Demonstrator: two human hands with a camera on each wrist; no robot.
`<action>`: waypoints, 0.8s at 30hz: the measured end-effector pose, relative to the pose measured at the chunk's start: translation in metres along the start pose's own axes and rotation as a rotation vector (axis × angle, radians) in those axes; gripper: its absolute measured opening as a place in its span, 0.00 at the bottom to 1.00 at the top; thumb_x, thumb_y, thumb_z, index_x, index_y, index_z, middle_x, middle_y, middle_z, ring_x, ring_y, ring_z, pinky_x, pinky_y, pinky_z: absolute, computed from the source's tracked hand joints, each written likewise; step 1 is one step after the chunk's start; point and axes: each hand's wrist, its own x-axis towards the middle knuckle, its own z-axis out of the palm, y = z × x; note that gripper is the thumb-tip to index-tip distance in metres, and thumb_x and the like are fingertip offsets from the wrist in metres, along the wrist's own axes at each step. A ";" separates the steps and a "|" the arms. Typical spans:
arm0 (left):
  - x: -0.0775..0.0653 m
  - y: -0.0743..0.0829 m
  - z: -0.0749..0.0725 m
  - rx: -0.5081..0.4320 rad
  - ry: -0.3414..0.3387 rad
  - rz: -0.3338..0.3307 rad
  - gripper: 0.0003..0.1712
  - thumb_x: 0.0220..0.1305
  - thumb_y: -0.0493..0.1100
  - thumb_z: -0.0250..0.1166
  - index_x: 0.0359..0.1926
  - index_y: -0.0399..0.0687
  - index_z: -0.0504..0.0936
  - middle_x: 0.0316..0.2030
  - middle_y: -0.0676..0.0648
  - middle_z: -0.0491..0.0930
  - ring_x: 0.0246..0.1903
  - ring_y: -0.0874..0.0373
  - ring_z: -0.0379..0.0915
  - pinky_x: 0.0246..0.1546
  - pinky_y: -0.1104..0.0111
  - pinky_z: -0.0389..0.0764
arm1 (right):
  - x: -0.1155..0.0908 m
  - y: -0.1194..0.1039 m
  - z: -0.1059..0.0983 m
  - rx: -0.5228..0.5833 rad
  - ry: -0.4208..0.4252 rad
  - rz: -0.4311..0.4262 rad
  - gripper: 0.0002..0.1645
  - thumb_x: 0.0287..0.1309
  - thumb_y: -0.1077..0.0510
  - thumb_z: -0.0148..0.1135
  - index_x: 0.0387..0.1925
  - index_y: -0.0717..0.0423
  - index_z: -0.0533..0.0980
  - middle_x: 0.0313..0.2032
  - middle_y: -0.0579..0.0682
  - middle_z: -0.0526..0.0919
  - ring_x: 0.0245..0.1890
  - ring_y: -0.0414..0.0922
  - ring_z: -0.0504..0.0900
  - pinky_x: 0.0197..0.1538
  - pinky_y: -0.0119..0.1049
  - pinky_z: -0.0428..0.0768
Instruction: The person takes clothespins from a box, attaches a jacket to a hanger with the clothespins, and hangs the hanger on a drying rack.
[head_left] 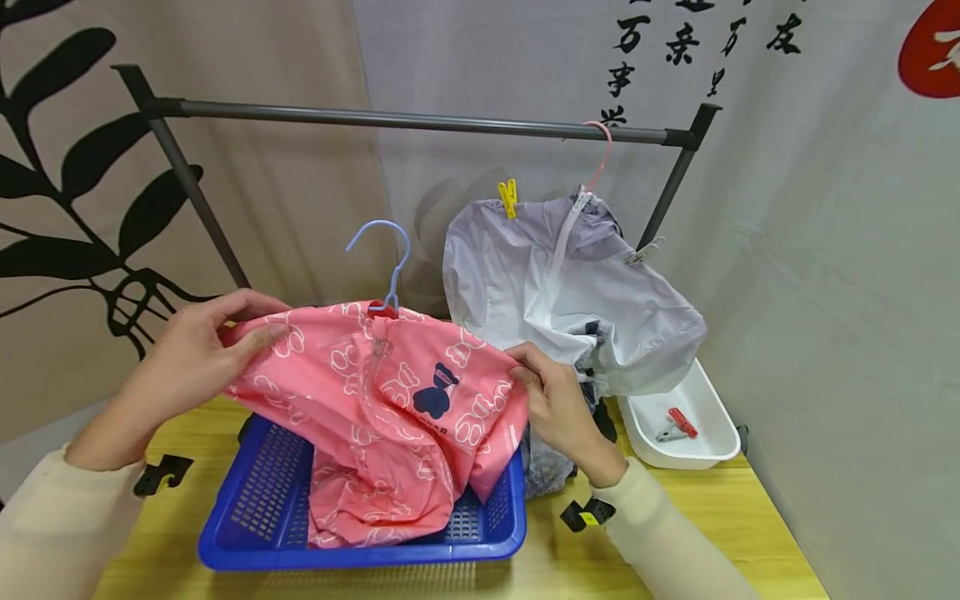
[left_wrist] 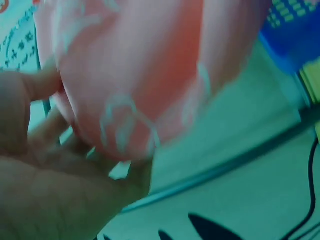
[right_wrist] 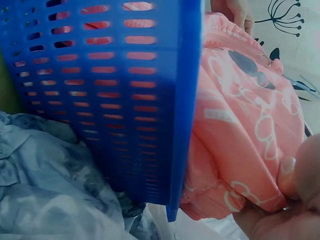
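A pink jacket (head_left: pixel 352 375) with white bear outlines and a dark bear print is spread between both hands, on a blue hanger (head_left: pixel 393 258) whose hook rises from the collar. My left hand (head_left: pixel 217 342) pinches its left shoulder, thumb in front and fingers behind. At the other shoulder, my right hand (head_left: pixel 551 400) pinches the fabric; the right wrist view shows thumb and fingers on the pink cloth (right_wrist: pixel 250 150). The jacket's lower part droops into a blue perforated basket (head_left: pixel 255 492).
A grey-black rack (head_left: pixel 420 121) stands behind, with a pale grey jacket (head_left: pixel 510 258) on a pink hanger (head_left: pixel 602 150). Yellow (head_left: pixel 508 198) and white clips (head_left: pixel 645 252) grip that jacket. A white tray (head_left: pixel 708 417) at right holds a red clip (head_left: pixel 683 422) on the wooden table (head_left: pixel 750 517).
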 end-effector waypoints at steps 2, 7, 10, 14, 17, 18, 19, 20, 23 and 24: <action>-0.001 -0.006 -0.005 0.032 -0.072 0.013 0.21 0.86 0.45 0.71 0.72 0.43 0.86 0.43 0.41 0.89 0.30 0.61 0.79 0.28 0.72 0.82 | -0.001 0.003 0.000 0.006 0.002 0.008 0.09 0.86 0.64 0.63 0.54 0.54 0.88 0.43 0.51 0.96 0.39 0.43 0.90 0.49 0.35 0.88; -0.006 -0.015 -0.013 0.088 -0.173 0.054 0.22 0.89 0.40 0.67 0.75 0.38 0.85 0.33 0.50 0.85 0.26 0.60 0.75 0.26 0.71 0.78 | -0.002 0.005 0.001 0.015 -0.004 0.017 0.09 0.87 0.63 0.62 0.55 0.53 0.88 0.43 0.50 0.96 0.39 0.43 0.90 0.49 0.35 0.88; -0.007 -0.017 -0.014 0.128 -0.162 0.123 0.19 0.86 0.34 0.68 0.71 0.36 0.88 0.31 0.53 0.84 0.24 0.63 0.73 0.25 0.72 0.76 | -0.002 0.005 0.000 0.011 -0.014 0.018 0.09 0.87 0.62 0.63 0.55 0.53 0.88 0.43 0.49 0.95 0.40 0.43 0.90 0.50 0.35 0.87; -0.006 -0.017 -0.012 0.215 -0.108 0.211 0.17 0.80 0.29 0.72 0.65 0.36 0.91 0.33 0.54 0.88 0.25 0.70 0.70 0.25 0.74 0.75 | -0.001 0.006 0.000 0.010 -0.032 0.037 0.10 0.87 0.61 0.63 0.56 0.53 0.89 0.44 0.49 0.95 0.40 0.43 0.88 0.50 0.34 0.85; -0.008 -0.017 -0.010 0.250 -0.081 0.243 0.17 0.76 0.28 0.74 0.62 0.34 0.92 0.34 0.53 0.90 0.26 0.73 0.69 0.25 0.74 0.75 | -0.001 0.006 0.000 0.012 -0.043 0.046 0.11 0.87 0.60 0.63 0.56 0.53 0.90 0.45 0.49 0.95 0.41 0.43 0.88 0.51 0.33 0.85; -0.008 -0.017 -0.009 0.254 -0.075 0.252 0.17 0.75 0.27 0.75 0.62 0.34 0.92 0.35 0.52 0.91 0.26 0.73 0.69 0.25 0.74 0.75 | -0.002 0.007 0.000 0.013 -0.046 0.050 0.11 0.87 0.60 0.63 0.57 0.53 0.90 0.45 0.49 0.95 0.42 0.42 0.89 0.51 0.34 0.86; -0.009 -0.017 -0.008 0.257 -0.066 0.265 0.17 0.74 0.27 0.75 0.61 0.34 0.93 0.35 0.52 0.91 0.26 0.73 0.69 0.25 0.75 0.75 | -0.002 0.007 0.000 0.012 -0.049 0.054 0.11 0.87 0.60 0.63 0.57 0.53 0.90 0.46 0.49 0.95 0.42 0.42 0.89 0.52 0.34 0.86; -0.009 -0.017 -0.007 0.260 -0.057 0.282 0.17 0.73 0.26 0.76 0.60 0.35 0.93 0.35 0.52 0.91 0.26 0.74 0.69 0.25 0.74 0.75 | -0.003 0.007 -0.001 0.012 -0.051 0.058 0.12 0.87 0.59 0.63 0.58 0.52 0.91 0.46 0.49 0.96 0.42 0.42 0.89 0.52 0.33 0.86; -0.010 -0.017 -0.004 0.285 -0.030 0.324 0.18 0.71 0.26 0.77 0.59 0.41 0.95 0.34 0.54 0.90 0.26 0.74 0.69 0.26 0.74 0.75 | -0.005 0.007 -0.002 0.011 -0.055 0.076 0.13 0.87 0.59 0.64 0.59 0.51 0.91 0.47 0.48 0.97 0.42 0.41 0.89 0.51 0.33 0.86; -0.010 -0.016 -0.003 0.303 -0.021 0.333 0.18 0.70 0.27 0.78 0.58 0.42 0.95 0.33 0.55 0.90 0.26 0.73 0.68 0.27 0.74 0.75 | -0.005 0.007 -0.003 0.010 -0.057 0.081 0.13 0.87 0.58 0.64 0.60 0.50 0.91 0.47 0.48 0.97 0.41 0.41 0.89 0.50 0.33 0.86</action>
